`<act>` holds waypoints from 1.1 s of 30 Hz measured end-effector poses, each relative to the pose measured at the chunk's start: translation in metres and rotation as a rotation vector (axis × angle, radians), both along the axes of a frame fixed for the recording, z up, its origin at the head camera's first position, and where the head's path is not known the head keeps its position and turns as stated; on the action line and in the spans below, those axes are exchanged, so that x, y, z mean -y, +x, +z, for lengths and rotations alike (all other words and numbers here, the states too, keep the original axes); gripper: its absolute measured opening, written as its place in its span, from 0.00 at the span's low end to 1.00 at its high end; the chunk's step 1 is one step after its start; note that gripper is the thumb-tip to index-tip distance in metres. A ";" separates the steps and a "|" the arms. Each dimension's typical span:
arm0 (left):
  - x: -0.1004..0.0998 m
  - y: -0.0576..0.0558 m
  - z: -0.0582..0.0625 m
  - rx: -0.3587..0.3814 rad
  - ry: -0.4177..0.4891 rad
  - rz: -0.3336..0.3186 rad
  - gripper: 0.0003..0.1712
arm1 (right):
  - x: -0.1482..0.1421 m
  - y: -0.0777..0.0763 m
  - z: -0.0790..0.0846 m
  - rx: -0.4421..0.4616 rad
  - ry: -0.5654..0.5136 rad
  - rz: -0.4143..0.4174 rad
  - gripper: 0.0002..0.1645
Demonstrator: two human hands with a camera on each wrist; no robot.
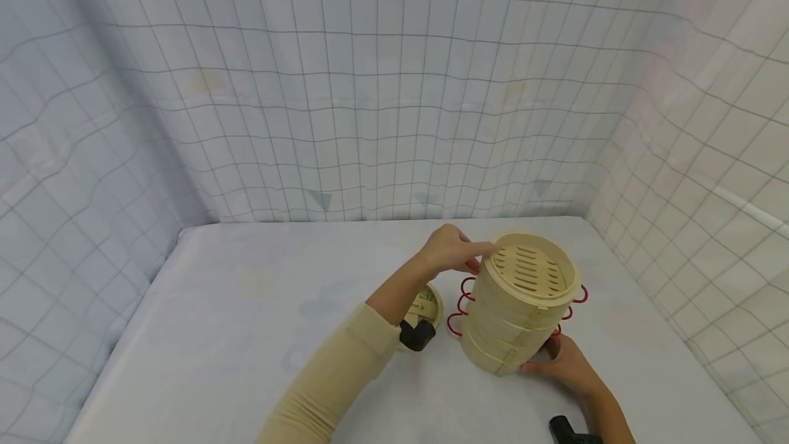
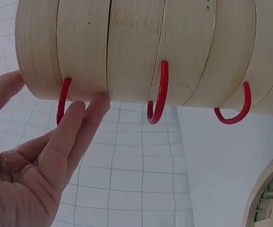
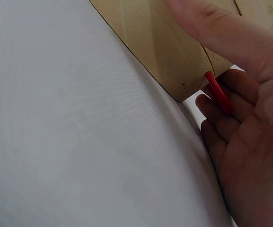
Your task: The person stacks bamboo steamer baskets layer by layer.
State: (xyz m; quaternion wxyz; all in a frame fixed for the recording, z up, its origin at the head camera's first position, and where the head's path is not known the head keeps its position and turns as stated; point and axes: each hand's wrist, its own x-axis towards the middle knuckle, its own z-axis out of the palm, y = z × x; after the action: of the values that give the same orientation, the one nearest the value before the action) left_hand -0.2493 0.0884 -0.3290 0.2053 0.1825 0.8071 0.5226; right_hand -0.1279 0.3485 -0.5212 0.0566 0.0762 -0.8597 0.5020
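A tall stack of round bamboo steamer baskets (image 1: 511, 321) stands on the white table, right of the middle, with a slatted base (image 1: 530, 271) facing up. Red loop handles (image 2: 162, 90) stick out from both sides. At the top left edge, my left hand (image 1: 453, 250) holds the upper basket, thumb at the rim and fingers against the side beside a red loop. My right hand (image 1: 570, 365) grips the lowest basket from the right, thumb on its front wall and fingers around by a red handle (image 3: 217, 92). A bamboo lid (image 1: 431, 300) lies left of the stack, partly hidden by my left forearm.
White cloth covers the table (image 1: 246, 307). Grid-patterned curtain walls (image 1: 370, 108) enclose the back and both sides. A black wrist camera (image 1: 418, 334) on my left arm overlaps the lid in the head view.
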 end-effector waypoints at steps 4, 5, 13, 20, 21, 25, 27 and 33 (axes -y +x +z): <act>0.006 -0.004 -0.008 -0.037 -0.001 0.000 0.27 | 0.002 0.001 0.003 -0.024 0.004 0.004 0.37; 0.009 -0.005 -0.011 -0.067 -0.004 0.007 0.28 | 0.002 0.001 0.003 -0.031 0.003 0.004 0.37; 0.039 -0.019 -0.046 -0.476 -0.082 0.056 0.30 | -0.001 0.001 0.001 -0.019 0.010 0.005 0.36; 0.072 -0.025 -0.080 -0.601 -0.217 0.022 0.26 | 0.003 0.002 0.006 -0.034 -0.007 0.018 0.36; 0.076 -0.025 -0.085 -0.606 -0.239 0.006 0.25 | 0.002 0.002 0.006 -0.030 -0.002 0.014 0.36; 0.088 -0.024 -0.100 -0.567 -0.295 -0.059 0.19 | -0.002 0.000 0.000 -0.008 0.011 0.000 0.37; 0.091 -0.024 -0.105 -0.570 -0.311 -0.105 0.15 | -0.004 -0.001 -0.002 -0.003 0.009 0.003 0.37; 0.097 -0.025 -0.116 -0.565 -0.299 -0.228 0.11 | -0.003 -0.001 -0.002 0.004 -0.017 0.017 0.40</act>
State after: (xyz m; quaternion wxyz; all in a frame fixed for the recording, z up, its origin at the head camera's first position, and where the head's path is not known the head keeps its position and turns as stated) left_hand -0.2745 -0.0089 -0.4450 0.0554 0.3771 0.8742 0.3008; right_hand -0.1289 0.3514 -0.5227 0.0512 0.0821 -0.8549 0.5097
